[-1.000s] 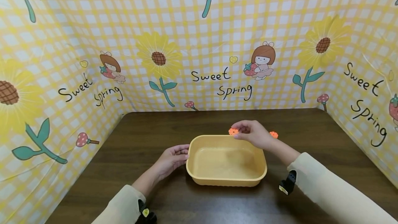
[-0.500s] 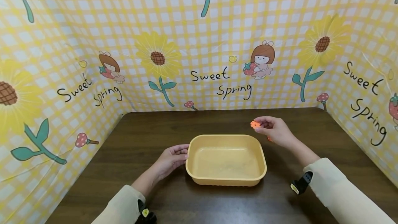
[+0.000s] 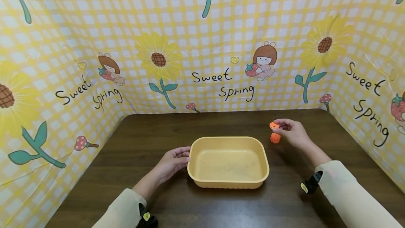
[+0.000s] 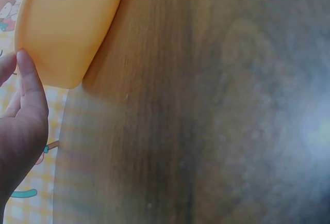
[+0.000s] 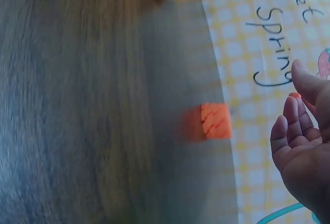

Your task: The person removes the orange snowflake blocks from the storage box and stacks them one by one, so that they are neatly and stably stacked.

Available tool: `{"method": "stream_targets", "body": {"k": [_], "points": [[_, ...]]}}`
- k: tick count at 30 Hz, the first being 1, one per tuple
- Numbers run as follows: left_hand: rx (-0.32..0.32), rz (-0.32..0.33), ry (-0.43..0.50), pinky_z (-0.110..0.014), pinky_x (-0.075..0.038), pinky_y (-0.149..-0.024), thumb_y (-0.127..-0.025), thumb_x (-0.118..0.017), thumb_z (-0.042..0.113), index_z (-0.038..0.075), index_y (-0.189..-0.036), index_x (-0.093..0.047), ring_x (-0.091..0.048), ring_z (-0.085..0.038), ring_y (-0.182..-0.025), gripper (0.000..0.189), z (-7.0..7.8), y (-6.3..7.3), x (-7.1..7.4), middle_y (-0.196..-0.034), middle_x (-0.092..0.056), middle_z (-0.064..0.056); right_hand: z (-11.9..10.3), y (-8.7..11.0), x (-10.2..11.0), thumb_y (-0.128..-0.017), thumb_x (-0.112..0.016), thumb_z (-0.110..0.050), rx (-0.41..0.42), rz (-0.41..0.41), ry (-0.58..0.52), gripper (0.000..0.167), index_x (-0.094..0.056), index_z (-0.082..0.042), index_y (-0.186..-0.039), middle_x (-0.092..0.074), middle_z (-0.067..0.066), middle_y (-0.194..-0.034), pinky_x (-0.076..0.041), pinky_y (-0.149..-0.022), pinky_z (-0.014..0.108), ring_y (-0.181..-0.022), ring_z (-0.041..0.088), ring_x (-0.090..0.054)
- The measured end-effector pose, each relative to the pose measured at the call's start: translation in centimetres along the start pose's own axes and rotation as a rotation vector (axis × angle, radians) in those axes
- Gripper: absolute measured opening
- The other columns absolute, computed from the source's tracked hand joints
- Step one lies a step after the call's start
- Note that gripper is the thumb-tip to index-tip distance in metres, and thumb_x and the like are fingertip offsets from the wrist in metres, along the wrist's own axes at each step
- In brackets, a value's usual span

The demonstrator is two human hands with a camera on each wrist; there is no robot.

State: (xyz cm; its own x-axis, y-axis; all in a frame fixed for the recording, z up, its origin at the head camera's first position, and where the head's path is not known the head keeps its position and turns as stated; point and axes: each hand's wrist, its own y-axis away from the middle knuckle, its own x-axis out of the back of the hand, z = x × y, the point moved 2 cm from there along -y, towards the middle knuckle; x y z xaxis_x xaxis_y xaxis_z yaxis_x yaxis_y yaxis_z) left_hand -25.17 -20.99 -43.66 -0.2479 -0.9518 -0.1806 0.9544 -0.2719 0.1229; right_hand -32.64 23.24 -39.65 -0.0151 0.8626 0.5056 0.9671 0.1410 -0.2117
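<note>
My right hand (image 3: 293, 133) pinches an orange flower-shaped disc (image 3: 273, 125) between thumb and fingertips, just behind and above a small stack of orange discs (image 3: 275, 138) on the table. In the right wrist view the stack (image 5: 216, 121) shows notched edges, and only a sliver of the held disc (image 5: 295, 95) shows past the fingers. My left hand (image 3: 172, 163) touches the outer left side of a yellow plastic basin (image 3: 227, 185), fingers extended along it. The left wrist view has the thumb against the wall of the basin (image 4: 72, 28). The basin's inside shows bare.
A dark wooden table (image 3: 152, 126) lies under everything. Yellow checked cloth (image 3: 202, 45) with printed flowers and lettering encloses its back and sides. Black wrist cameras (image 3: 311, 183) sit at both cuffs.
My right hand has moved right with the disc, from over the basin's back rim to beside the disc stack, uncovering that stack. The left hand has stayed at the basin.
</note>
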Motion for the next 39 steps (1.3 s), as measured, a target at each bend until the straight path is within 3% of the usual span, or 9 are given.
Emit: {"method": "stream_targets", "body": {"k": [16, 39], "points": [[-0.001, 0.000, 0.006, -0.027, -0.054, -0.080, -0.091, -0.059, -0.007, -0.017, -0.137, -0.037, -0.061, -0.015, -0.089, 0.052, -0.1, 0.0, 0.0, -0.103, -0.057, -0.011, 3.4, -0.5, -0.1, -0.092, -0.069, -0.022, -0.044, -0.019, 0.028, 0.042, -0.059, 0.005, -0.123, -0.062, 0.017, -0.108, -0.048, -0.068, 0.023, -0.090, 0.021, -0.054], [-0.004, -0.002, 0.002, -0.026, -0.054, -0.079, -0.091, -0.059, -0.007, -0.016, -0.137, -0.038, -0.062, -0.014, -0.087, 0.052, -0.1, 0.0, 0.1, -0.103, -0.057, -0.010, 4.9, -0.6, -0.4, -0.089, -0.070, -0.005, -0.014, -0.016, 0.037, 0.033, -0.060, 0.012, -0.116, -0.064, 0.019, -0.099, -0.048, -0.063, 0.020, -0.082, 0.017, -0.056]]}}
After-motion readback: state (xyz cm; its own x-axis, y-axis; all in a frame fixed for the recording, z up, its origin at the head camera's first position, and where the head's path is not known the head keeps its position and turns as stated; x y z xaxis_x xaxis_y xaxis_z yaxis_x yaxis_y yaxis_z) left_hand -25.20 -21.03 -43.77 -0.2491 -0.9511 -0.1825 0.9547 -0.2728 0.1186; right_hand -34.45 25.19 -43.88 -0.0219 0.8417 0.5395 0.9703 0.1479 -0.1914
